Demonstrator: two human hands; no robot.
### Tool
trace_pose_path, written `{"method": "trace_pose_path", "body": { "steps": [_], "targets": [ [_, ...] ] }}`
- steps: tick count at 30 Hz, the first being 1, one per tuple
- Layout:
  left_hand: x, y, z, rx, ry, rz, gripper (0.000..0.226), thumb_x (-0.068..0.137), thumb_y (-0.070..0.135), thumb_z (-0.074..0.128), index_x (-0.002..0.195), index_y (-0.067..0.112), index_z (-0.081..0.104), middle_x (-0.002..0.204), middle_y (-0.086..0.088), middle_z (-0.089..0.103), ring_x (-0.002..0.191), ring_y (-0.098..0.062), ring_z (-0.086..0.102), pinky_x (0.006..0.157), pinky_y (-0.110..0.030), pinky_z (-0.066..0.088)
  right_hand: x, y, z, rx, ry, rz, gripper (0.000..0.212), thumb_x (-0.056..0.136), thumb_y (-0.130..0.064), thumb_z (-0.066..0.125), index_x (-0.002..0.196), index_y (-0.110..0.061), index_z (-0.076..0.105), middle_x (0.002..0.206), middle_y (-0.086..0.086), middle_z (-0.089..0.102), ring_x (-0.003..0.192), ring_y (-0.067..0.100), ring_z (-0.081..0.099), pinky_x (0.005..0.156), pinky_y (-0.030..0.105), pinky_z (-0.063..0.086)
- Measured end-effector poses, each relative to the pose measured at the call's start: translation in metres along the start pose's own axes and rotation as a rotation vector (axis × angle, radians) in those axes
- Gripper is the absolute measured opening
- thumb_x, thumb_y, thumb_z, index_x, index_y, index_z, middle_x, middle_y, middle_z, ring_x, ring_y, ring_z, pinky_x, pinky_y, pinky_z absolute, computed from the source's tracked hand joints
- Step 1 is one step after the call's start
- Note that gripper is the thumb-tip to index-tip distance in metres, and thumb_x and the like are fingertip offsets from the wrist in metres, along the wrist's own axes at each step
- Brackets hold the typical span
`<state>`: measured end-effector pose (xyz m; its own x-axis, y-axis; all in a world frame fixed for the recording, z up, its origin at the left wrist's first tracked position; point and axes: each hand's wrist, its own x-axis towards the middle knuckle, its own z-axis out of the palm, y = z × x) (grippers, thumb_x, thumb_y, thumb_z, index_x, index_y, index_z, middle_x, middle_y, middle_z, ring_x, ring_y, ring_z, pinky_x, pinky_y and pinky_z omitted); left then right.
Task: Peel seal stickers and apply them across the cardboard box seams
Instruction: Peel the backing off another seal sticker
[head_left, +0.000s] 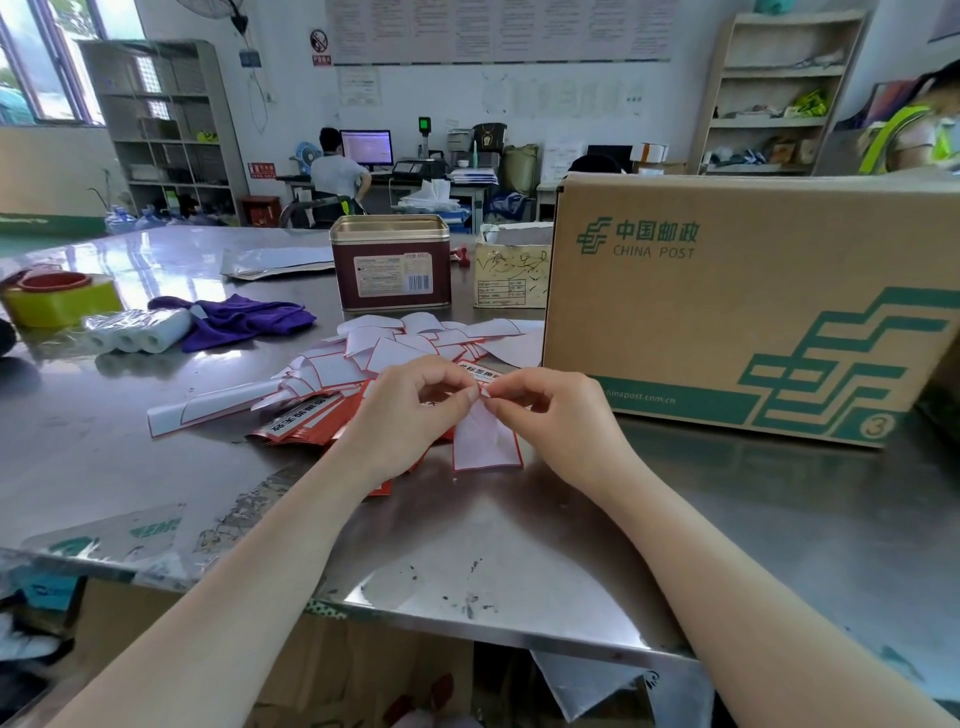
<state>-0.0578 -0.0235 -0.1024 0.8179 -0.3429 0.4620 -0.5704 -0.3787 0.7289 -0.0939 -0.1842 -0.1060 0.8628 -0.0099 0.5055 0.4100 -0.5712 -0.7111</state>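
Far wall: white painted wall (426, 98) with posted notices
Far left: daylit window (47, 67), grey metal shelving (161, 124)
Far right: beige wooden shelf unit (779, 88)

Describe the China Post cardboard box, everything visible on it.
The China Post cardboard box is a large brown corrugated carton standing upright on the steel table, to the right of both hands. Its facing side carries a green logo, "CHINA POST" lettering, a green stepped graphic, a web address band and a circled 3. Its right end runs out of view. Neither hand touches it.

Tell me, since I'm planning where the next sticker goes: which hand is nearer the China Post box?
Right. The right hand is just left of the China Post box; the left hand is farther left, above the sticker pile.
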Motion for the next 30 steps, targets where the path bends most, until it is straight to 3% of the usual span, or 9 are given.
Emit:
{"method": "trace_pose_path", "body": {
  "steps": [3, 8, 11, 14, 17, 23, 26, 28, 30],
  "targets": [
    [-0.001, 0.0, 0.0, 0.02, 0.003, 0.038, 0.011, 0.087, 0.011, 0.063, 0.084, 0.02, 0.069, 0.086, 0.007, 0.067, 0.083, -0.009, 0.061, 0.081, -0.024, 0.05, 0.0, 0.0, 0.0, -0.004, -0.003, 0.007, 0.011, 0.082, -0.014, 0.068, 0.092, -0.012, 0.074, 0.076, -0.01, 0.066, 0.063, -0.002, 0.056, 0.064, 0.007, 0.042],
    [-0.001, 0.003, 0.0, 0.042, -0.022, 0.075, 0.016, 0.088, 0.01, 0.061, 0.084, 0.025, 0.067, 0.087, 0.012, 0.065, 0.085, -0.004, 0.059, 0.078, -0.013, 0.046, -0.001, -0.002, -0.003, 0.044, -0.024, 0.028, 0.008, 0.083, -0.02, 0.068, 0.086, -0.014, 0.073, 0.072, -0.012, 0.065, 0.064, -0.004, 0.057, 0.062, 0.008, 0.043],
    [-0.002, 0.004, 0.001, 0.016, -0.022, 0.086, 0.013, 0.088, 0.007, 0.06, 0.086, 0.016, 0.069, 0.089, 0.008, 0.066, 0.083, -0.002, 0.06, 0.077, -0.008, 0.046, 0.001, 0.0, -0.004, 0.051, -0.003, 0.068, 0.008, 0.086, -0.019, 0.065, 0.082, -0.016, 0.071, 0.07, -0.011, 0.065, 0.064, 0.0, 0.058, 0.064, 0.011, 0.045],
    [-0.001, 0.002, 0.001, -0.083, 0.03, 0.013, 0.011, 0.088, 0.004, 0.06, 0.087, 0.013, 0.067, 0.09, 0.004, 0.067, 0.079, 0.001, 0.06, 0.076, -0.01, 0.048, 0.003, 0.0, -0.008, 0.047, 0.061, 0.124, 0.012, 0.088, -0.018, 0.06, 0.079, -0.017, 0.068, 0.07, -0.008, 0.065, 0.061, 0.0, 0.056, 0.058, 0.006, 0.041],
    [0.0, 0.0, 0.0, -0.158, 0.11, -0.074, 0.017, 0.089, 0.006, 0.058, 0.08, 0.02, 0.064, 0.09, 0.006, 0.067, 0.08, -0.002, 0.062, 0.078, -0.018, 0.049, 0.003, -0.001, -0.011, 0.033, 0.119, 0.168, 0.014, 0.088, -0.02, 0.059, 0.076, -0.017, 0.066, 0.071, -0.008, 0.063, 0.063, 0.001, 0.054, 0.057, 0.008, 0.039],
    [0.007, -0.006, -0.001, -0.197, 0.234, -0.254, 0.017, 0.09, 0.017, 0.049, 0.079, 0.022, 0.061, 0.095, -0.002, 0.065, 0.094, -0.022, 0.063, 0.087, -0.039, 0.052, 0.003, -0.006, -0.014, 0.069, 0.071, 0.182, 0.016, 0.085, -0.014, 0.057, 0.071, -0.015, 0.065, 0.11, -0.006, 0.058, 0.099, 0.005, 0.054, 0.076, 0.013, 0.039],
    [0.008, -0.006, -0.003, -0.374, 0.289, -0.395, 0.022, 0.091, 0.019, 0.047, 0.072, 0.022, 0.057, 0.08, -0.001, 0.061, 0.084, -0.024, 0.062, 0.072, -0.038, 0.047, 0.004, -0.009, -0.016, 0.226, 0.028, 0.227, 0.019, 0.084, -0.011, 0.055, 0.068, -0.003, 0.062, 0.12, -0.013, 0.056, 0.102, -0.004, 0.052, 0.08, 0.018, 0.037],
    [0.009, -0.005, -0.004, -0.505, 0.313, -0.44, 0.027, 0.092, 0.015, 0.045, 0.065, 0.018, 0.05, 0.072, -0.001, 0.056, 0.074, -0.019, 0.063, 0.074, -0.038, 0.049, 0.004, -0.013, -0.019, 0.346, 0.005, 0.238, 0.02, 0.083, -0.008, 0.052, 0.072, 0.006, 0.06, 0.123, -0.015, 0.059, 0.107, -0.005, 0.049, 0.088, 0.023, 0.034],
    [0.009, 0.0, -0.006, -0.6, 0.311, -0.463, 0.025, 0.093, 0.011, 0.042, 0.069, 0.014, 0.046, 0.071, -0.003, 0.058, 0.065, -0.012, 0.065, 0.067, -0.03, 0.055, 0.003, -0.018, -0.019, 0.455, -0.015, 0.253, 0.023, 0.083, -0.005, 0.048, 0.071, -0.002, 0.067, 0.122, -0.013, 0.062, 0.117, 0.005, 0.048, 0.102, 0.034, 0.03]
  ]
}}
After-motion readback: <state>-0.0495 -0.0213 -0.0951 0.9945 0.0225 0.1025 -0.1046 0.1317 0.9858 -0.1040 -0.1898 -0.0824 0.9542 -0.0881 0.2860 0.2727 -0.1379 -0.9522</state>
